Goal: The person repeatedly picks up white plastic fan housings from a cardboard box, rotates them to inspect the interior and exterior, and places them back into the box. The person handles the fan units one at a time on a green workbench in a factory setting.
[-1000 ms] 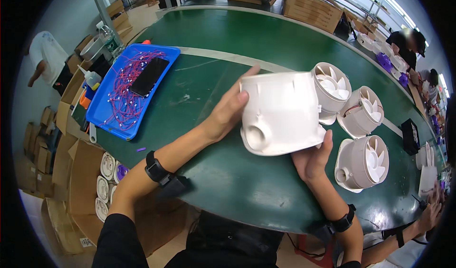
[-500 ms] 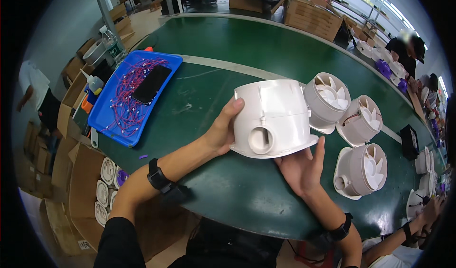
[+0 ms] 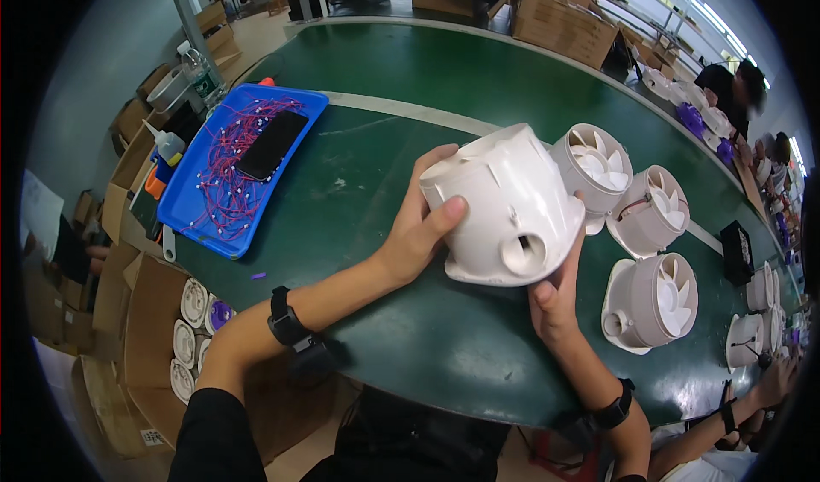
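Between my two hands a white plastic fan housing (image 3: 504,196) is held tilted above the green table. A round side port with a dark opening faces me. My left hand (image 3: 420,222) grips its left side, thumb across the front wall and fingers behind. My right hand (image 3: 555,298) grips the flanged lower right edge, its fingers partly hidden behind the housing. To the right stand similar housings with white fan blades: a far one (image 3: 595,170), a middle one (image 3: 651,210) and a near one (image 3: 653,303).
A blue tray (image 3: 224,245) of red wires with a black phone (image 3: 273,145) lies at the left. Below it stands a cardboard box (image 3: 154,328) of round white parts. A small black box (image 3: 736,256) sits at the right, and a co-worker's arm (image 3: 752,405) reaches in beyond it.
The housing has tipped, its upper end going left and its flange swinging right and up. My left hand has shifted its hold, and my right hand has closed onto the flange side.
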{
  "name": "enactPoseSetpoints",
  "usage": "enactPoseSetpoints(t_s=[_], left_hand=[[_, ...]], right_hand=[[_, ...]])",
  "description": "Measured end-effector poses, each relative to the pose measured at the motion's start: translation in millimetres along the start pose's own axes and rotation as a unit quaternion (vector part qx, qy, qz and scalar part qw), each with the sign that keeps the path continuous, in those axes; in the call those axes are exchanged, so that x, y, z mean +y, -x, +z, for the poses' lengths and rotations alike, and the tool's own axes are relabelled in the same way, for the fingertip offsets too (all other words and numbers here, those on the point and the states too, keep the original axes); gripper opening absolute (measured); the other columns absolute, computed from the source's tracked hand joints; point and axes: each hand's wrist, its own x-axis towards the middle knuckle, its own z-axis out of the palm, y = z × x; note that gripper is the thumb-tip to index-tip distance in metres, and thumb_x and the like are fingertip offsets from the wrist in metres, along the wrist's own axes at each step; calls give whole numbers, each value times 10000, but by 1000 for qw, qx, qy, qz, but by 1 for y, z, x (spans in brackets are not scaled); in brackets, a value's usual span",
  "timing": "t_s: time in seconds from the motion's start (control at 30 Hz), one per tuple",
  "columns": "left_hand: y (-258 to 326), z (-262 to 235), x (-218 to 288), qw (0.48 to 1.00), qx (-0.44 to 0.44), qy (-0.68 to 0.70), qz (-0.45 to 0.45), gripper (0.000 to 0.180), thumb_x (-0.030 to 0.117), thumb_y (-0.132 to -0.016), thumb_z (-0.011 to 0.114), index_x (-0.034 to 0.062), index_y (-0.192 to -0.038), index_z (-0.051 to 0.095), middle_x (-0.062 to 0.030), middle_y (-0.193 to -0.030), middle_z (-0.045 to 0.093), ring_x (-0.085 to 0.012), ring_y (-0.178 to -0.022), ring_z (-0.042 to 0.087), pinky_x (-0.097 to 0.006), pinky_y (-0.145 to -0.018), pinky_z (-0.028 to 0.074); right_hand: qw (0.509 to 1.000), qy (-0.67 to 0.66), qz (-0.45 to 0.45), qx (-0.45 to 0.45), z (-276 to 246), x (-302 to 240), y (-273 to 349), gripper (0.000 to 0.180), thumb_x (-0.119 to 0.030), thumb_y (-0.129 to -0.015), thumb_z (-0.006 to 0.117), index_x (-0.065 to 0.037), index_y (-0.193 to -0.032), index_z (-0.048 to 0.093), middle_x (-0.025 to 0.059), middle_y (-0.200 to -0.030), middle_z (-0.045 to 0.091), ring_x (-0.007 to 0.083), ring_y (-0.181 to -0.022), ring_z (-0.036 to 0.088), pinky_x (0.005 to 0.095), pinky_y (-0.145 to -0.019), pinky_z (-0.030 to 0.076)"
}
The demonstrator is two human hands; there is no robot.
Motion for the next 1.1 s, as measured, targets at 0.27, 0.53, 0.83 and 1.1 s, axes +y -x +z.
enactPoseSetpoints(t_s=[0.27,0.53,0.83,1.1], left_hand=[[4,10,0,997,17,10,-69,775,430,-896,624,114,-1453,187,-143,-1352,364,-244,-1250,401,-393,-1000,396],[-5,9,11,992,3,108,-62,744,469,-931,490,106,-1499,175,-141,-1376,399,-257,-1296,399,-405,-1086,292],[-8,-5,4,992,-79,64,-77,905,530,-876,592,59,-1513,154,-106,-1442,356,-190,-1235,413,-311,-975,362],[-9,-7,2,990,-107,39,-88,1045,570,-823,644,56,-1528,70,-109,-1453,340,-188,-1226,414,-284,-883,401]], right_hand=[[994,93,-54,13,0,-3,-4,1378,-417,-640,874,-118,-1503,-157,217,-1475,281,312,-1380,308,405,-1129,247],[998,16,-39,50,-10,-1,-5,1234,-611,-677,763,-127,-1531,15,132,-1487,277,266,-1377,305,423,-1133,258],[956,-277,97,1,-12,3,5,820,-696,-896,376,-149,-1495,256,67,-1518,316,286,-1381,326,499,-1131,258],[940,-302,154,42,-12,0,1,795,-714,-890,337,-192,-1487,290,61,-1518,325,294,-1376,334,516,-1139,243]])
